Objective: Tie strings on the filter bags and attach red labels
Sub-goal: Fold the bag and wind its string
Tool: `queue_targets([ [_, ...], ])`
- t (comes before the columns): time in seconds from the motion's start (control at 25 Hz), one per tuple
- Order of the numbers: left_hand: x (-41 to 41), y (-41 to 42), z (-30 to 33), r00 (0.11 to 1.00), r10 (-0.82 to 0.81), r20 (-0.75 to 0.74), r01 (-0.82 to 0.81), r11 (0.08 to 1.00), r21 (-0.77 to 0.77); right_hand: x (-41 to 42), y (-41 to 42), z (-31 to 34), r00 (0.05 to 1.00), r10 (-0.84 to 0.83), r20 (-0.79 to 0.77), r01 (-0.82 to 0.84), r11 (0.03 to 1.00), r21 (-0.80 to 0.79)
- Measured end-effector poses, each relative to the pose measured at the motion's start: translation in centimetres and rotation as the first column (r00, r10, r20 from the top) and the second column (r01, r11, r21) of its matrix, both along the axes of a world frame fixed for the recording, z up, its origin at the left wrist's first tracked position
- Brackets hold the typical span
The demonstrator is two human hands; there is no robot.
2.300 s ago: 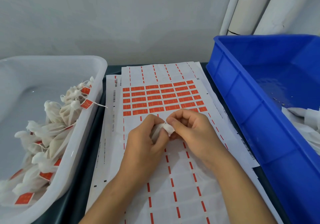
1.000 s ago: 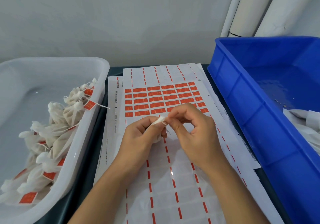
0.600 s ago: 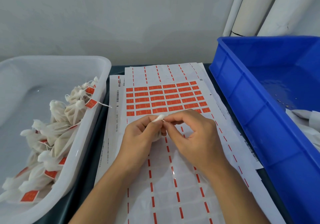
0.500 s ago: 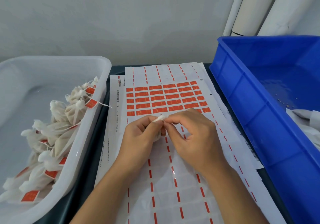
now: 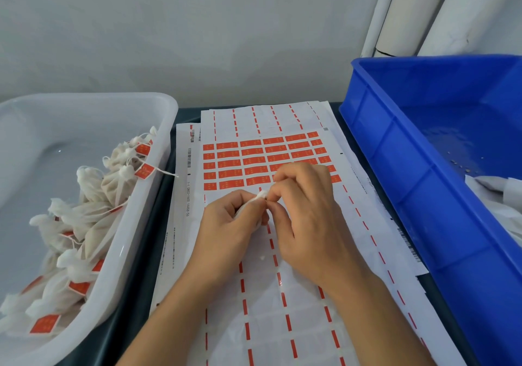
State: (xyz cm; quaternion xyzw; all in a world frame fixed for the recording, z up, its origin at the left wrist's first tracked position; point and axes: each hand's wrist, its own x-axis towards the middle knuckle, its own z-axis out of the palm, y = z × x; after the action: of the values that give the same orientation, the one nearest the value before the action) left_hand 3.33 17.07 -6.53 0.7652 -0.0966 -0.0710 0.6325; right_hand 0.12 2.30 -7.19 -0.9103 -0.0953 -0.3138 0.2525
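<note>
I see a small white mesh filter bag [image 5: 258, 199] held above the middle of the label sheets, its gathered top poking out between both hands. My left hand [image 5: 230, 224] is curled round the bag's body, thumb and forefinger squeezing its neck. My right hand [image 5: 305, 210] meets it from the right, fingertips [image 5: 271, 196] pinching at the neck of the same bag; any string there is too fine for me to make out. Beneath them lies a white backing sheet of small red rectangular labels [image 5: 254, 159], five rows still on it at the far end, the near part stripped to red dashes, stacked over more sheets [image 5: 262, 117] on the dark worktop [image 5: 135, 295]. Left of the sheets stands a translucent white plastic tub [image 5: 158, 145] holding a heap of finished white bags with red tags [image 5: 93, 216], one string trailing over its rim. To the right sits a blue plastic crate [image 5: 418, 185] with crumpled white bags [image 5: 497, 196] at its near end. White pipes [image 5: 409, 12] rise against the grey wall behind
</note>
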Motion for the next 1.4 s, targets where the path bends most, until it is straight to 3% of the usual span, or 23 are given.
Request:
queue_targets([
  [0.16,0.0,0.1,0.0,1.000,-0.010,-0.020,0.010,1.000,-0.023,-0.2,0.0,0.0,0.993,0.091,-0.070,-0.084,0.991,0.105],
  [0.4,-0.4,-0.2,-0.4,0.999,-0.031,0.017,0.031,1.000,0.001,-0.3,0.3,0.4,0.983,0.127,-0.132,-0.073,0.931,0.357],
  [0.56,-0.6,0.0,-0.1,0.989,-0.082,0.125,0.087,0.995,-0.037,-0.2,0.2,0.4,0.984,0.136,-0.118,-0.060,0.866,0.497],
  [0.92,-0.7,-0.1,0.3,0.996,-0.059,0.061,0.059,0.998,0.002,-0.7,-1.7,1.1,0.979,-0.029,-0.200,0.086,0.955,0.283],
  [1.04,-0.8,0.1,0.5,0.996,-0.078,0.051,0.078,0.997,0.005,-0.6,-1.6,1.1,0.982,-0.021,-0.189,0.080,0.947,0.312],
  [1.2,-1.0,-0.1,0.4,0.986,-0.081,0.146,0.062,0.990,0.130,-0.4,-1.4,0.9,0.984,0.075,-0.164,0.018,0.864,0.503],
  [1.4,-0.9,-0.4,0.4,0.988,-0.063,0.143,0.037,0.983,0.182,-0.5,-2.1,0.8,0.975,0.006,-0.222,0.070,0.940,0.335],
])
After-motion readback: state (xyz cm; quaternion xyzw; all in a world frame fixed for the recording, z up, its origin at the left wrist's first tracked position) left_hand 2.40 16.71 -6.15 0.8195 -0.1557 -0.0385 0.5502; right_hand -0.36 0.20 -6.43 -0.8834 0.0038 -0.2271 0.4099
